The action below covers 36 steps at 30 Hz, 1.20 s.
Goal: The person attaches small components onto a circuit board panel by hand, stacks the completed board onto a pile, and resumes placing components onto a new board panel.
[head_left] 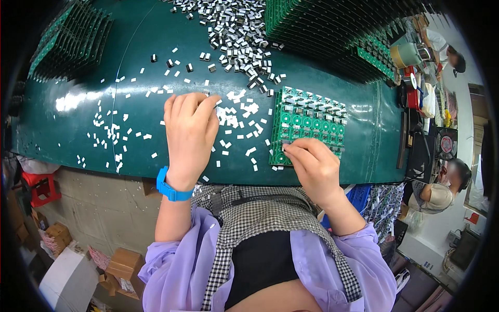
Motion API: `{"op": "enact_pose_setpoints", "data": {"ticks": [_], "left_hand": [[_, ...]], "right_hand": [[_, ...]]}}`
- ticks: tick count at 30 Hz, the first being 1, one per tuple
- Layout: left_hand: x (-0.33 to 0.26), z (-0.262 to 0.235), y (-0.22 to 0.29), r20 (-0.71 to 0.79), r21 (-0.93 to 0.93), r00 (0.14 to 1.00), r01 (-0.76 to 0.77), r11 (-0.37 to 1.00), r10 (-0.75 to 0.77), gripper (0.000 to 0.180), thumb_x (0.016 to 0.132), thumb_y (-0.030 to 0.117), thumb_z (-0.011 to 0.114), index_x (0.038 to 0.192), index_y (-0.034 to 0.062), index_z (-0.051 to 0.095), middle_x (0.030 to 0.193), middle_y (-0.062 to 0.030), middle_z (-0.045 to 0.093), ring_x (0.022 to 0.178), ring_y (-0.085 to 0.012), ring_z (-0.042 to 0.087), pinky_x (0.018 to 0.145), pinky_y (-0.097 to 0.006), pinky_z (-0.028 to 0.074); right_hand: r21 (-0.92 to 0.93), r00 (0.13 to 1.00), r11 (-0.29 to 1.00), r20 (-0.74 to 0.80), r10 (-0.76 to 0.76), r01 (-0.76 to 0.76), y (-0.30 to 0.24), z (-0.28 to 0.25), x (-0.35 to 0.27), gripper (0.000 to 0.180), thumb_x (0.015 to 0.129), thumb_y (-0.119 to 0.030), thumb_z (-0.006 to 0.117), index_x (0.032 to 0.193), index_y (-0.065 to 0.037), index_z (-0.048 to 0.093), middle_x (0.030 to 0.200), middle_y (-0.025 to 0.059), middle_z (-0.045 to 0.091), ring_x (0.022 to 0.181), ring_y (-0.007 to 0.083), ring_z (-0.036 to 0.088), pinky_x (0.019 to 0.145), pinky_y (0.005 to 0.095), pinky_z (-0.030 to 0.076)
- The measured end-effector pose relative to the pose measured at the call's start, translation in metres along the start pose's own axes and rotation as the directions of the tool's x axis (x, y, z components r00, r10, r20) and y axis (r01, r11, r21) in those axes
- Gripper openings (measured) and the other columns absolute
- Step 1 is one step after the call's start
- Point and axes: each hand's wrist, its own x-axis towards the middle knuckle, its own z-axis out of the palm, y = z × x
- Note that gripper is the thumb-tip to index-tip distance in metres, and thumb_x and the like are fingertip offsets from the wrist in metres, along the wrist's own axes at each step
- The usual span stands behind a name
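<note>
I've got my right hand [312,161] pinching a small part onto the green PCB panel [307,125] at the bench's [78,104] near edge, left hand [189,127] curled over loose white parts [236,122] mid-bench, so I'd seat each pc square, w/ light pressure.

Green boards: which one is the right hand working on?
The flat green panel lying alone on the belt by the right hand; the others stand stacked in rows at the far edge.

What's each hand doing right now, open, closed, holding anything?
Left hand: fingers curled, tips pinched among the small white parts on the green table; whether it holds one cannot be told.
Right hand: fingertips pinched at the near edge of the green circuit board; held part not visible.
</note>
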Motion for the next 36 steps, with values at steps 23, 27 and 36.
{"op": "enact_pose_setpoints", "data": {"ticks": [23,27,36], "left_hand": [[-0.021,0.000,0.033,0.302,-0.840,0.918,0.383,0.383,-0.255,0.021,0.082,-0.010,0.054,0.101,-0.0064,0.062,0.100,-0.0098,0.056,0.091,-0.0218,0.065,0.077,-0.029,0.051],[-0.026,-0.001,0.044,0.522,-0.852,0.848,0.522,-0.023,-0.088,0.026,0.084,-0.007,0.057,0.110,-0.0058,0.057,0.102,-0.0075,0.055,0.095,-0.0149,0.060,0.085,-0.028,0.050],[-0.030,0.007,0.057,0.601,-0.778,0.794,0.608,-0.160,0.092,0.032,0.083,-0.005,0.061,0.112,-0.0005,0.049,0.103,-0.0059,0.055,0.099,-0.0128,0.056,0.090,-0.028,0.046]], "right_hand": [[-0.060,0.999,0.998,0.021,0.025,-0.024,-0.005,0.000,0.000,0.018,0.069,0.001,0.070,0.086,-0.004,0.067,0.082,0.0058,0.061,0.069,0.0213,0.062,0.057,0.0307,0.050],[-0.002,0.997,0.998,0.041,0.064,-0.064,-0.008,-0.007,0.002,0.021,0.069,0.000,0.072,0.089,-0.004,0.068,0.084,0.0058,0.060,0.067,0.0178,0.060,0.054,0.0276,0.049],[0.646,0.951,0.699,0.182,0.248,-0.306,-0.011,-0.014,-0.001,0.029,0.071,0.001,0.074,0.098,-0.005,0.069,0.092,0.0056,0.060,0.069,0.0105,0.058,0.057,0.0226,0.048]]}}
